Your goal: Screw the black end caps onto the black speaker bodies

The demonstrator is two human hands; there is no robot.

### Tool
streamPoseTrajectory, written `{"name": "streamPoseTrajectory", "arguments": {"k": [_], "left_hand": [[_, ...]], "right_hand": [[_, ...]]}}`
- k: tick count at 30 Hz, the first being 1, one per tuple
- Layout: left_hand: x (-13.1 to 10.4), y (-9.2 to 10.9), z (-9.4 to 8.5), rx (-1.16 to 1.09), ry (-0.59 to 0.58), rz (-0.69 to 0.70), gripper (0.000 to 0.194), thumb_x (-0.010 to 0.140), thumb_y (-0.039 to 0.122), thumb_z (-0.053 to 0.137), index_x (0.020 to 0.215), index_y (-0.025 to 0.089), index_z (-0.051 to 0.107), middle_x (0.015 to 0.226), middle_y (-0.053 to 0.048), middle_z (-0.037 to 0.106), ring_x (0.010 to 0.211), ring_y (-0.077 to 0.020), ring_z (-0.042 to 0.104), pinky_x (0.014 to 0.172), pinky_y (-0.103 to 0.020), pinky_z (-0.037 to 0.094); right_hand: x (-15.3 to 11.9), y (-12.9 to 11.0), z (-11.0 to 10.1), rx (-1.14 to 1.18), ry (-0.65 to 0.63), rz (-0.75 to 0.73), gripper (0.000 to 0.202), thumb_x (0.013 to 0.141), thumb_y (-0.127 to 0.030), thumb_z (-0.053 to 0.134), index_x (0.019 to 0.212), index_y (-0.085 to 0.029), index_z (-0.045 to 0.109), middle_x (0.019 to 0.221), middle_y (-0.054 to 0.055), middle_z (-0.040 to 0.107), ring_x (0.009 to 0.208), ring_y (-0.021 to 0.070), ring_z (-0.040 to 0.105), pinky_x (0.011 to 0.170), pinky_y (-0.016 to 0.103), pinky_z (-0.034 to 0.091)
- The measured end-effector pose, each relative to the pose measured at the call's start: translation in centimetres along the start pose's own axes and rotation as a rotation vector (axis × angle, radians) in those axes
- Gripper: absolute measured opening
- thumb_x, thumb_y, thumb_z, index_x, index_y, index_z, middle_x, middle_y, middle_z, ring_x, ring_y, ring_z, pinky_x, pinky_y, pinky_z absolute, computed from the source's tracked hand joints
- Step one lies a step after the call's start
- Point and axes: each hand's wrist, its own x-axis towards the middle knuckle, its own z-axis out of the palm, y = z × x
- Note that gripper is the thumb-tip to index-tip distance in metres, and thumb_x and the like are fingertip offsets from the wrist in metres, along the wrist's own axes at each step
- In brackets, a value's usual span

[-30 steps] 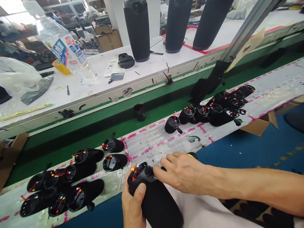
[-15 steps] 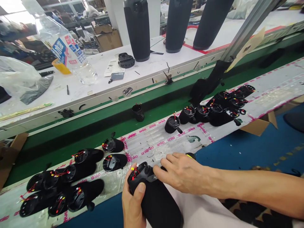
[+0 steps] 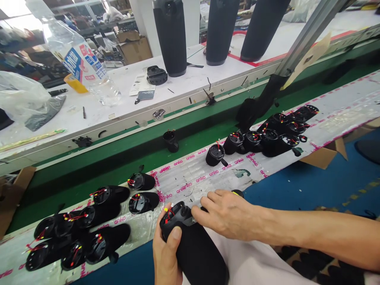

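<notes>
A black fabric-covered speaker housing (image 3: pixel 202 253) leans across my lap, its open end facing up and to the left. Red wires with small yellow and white connectors poke out of that end. My left hand (image 3: pixel 168 251) is wrapped round the housing near the rim, thumb on the front. Bent over the grey collar just below the rim, my right hand (image 3: pixel 225 215) is closed on a dark tool (image 3: pixel 238 193) with a yellow mark. Only the tool's end shows behind the knuckles; its tip is hidden, so its kind cannot be made out.
Several similar housings with red wires lie on the tape-covered belt (image 3: pixel 190 174), left and right. One housing (image 3: pixel 171 141) rests on the green strip. Behind, a white shelf (image 3: pixel 118 118) carries a plastic bottle (image 3: pixel 83 59) and tall speakers (image 3: pixel 170 39). A metal post (image 3: pixel 308 35) slants at right.
Both hands keep their grip on the housing and the tool, with almost no movement. The view has shifted very slightly.
</notes>
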Motion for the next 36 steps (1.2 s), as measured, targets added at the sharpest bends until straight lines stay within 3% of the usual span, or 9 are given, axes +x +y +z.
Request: {"name": "streamPoseTrajectory", "arguments": {"k": [11, 28, 31, 36], "left_hand": [[0.1, -0.1, 0.1, -0.011, 0.002, 0.008, 0.092, 0.065, 0.063, 0.099, 0.143, 0.022, 0.073, 0.145, -0.015, 0.076, 0.145, -0.0423, 0.064, 0.127, -0.05, 0.045], [0.0, -0.1, 0.0, 0.001, -0.001, -0.012, 0.094, 0.066, 0.064, 0.098, 0.144, 0.02, 0.07, 0.134, -0.014, 0.081, 0.132, -0.0402, 0.073, 0.11, -0.041, 0.058], [0.2, -0.5, -0.3, 0.01, -0.013, 0.011, 0.094, 0.068, 0.062, 0.098, 0.146, 0.02, 0.069, 0.132, -0.015, 0.082, 0.13, -0.0408, 0.074, 0.108, -0.042, 0.059], [0.9, -1.3, -1.3, 0.094, 0.014, 0.068, 0.098, 0.065, 0.062, 0.099, 0.147, 0.019, 0.068, 0.129, -0.015, 0.082, 0.125, -0.04, 0.075, 0.108, -0.045, 0.06]], "right_hand": [[-0.2, 0.1, 0.3, 0.009, 0.075, 0.004, 0.021, 0.091, -0.008, 0.057, 0.107, -0.02, 0.063, 0.075, -0.001, 0.059, 0.063, 0.0187, 0.051, 0.06, 0.035, 0.031], [-0.2, 0.0, 0.7, 0.039, 0.095, 0.015, 0.02, 0.092, -0.007, 0.056, 0.106, -0.02, 0.063, 0.075, -0.002, 0.059, 0.062, 0.0191, 0.052, 0.06, 0.036, 0.033], [-0.2, 0.1, 0.5, 0.039, 0.027, 0.006, 0.024, 0.089, -0.006, 0.057, 0.107, -0.021, 0.06, 0.076, -0.002, 0.059, 0.062, 0.0195, 0.053, 0.06, 0.036, 0.034], [0.1, 0.3, -1.2, 0.013, -0.192, -0.052, 0.025, 0.087, -0.005, 0.057, 0.105, -0.022, 0.056, 0.076, -0.002, 0.056, 0.057, 0.0188, 0.048, 0.053, 0.035, 0.029]]}}
